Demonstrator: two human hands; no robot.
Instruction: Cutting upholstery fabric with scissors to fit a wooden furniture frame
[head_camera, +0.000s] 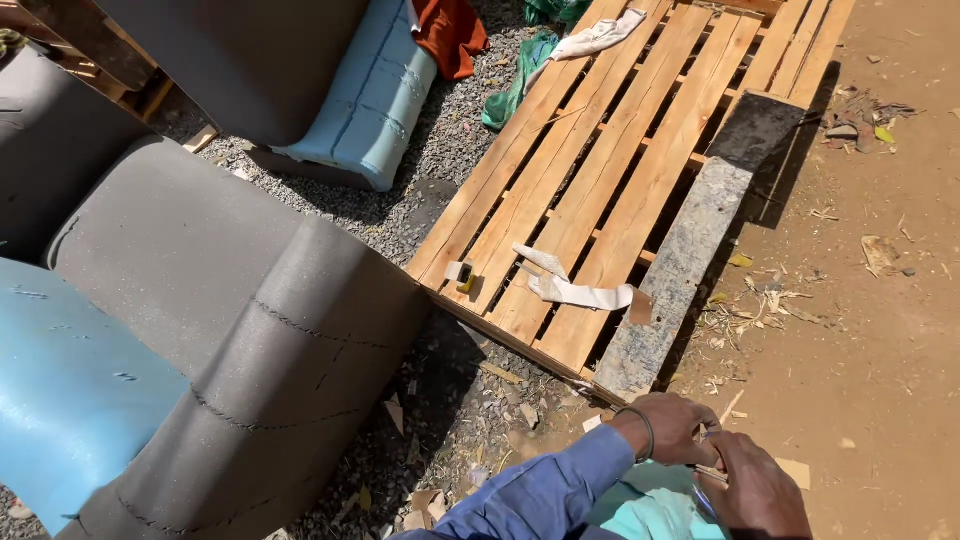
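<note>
- The left hand (672, 428), a thin band at its wrist, is curling its fingers closed around a thin stick-like piece (712, 472).
- The right hand (752, 490) is closing over that piece too, steadying it above a turquoise cloth (650, 510).
- Just beyond, a wooden pallet (620, 170) is lying flat, bearing a grey plank (690, 250) and a white rag (570, 290).
- Grey foam (250, 330) is curving at left.

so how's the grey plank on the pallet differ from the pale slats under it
The grey plank is weathered, mottled and dark at its far end; the pale slats are clean yellowish wood. The plank lies loose on top along the pallet's edge, while the slats sit side by side with gaps. Both are long, flat boards.
</note>
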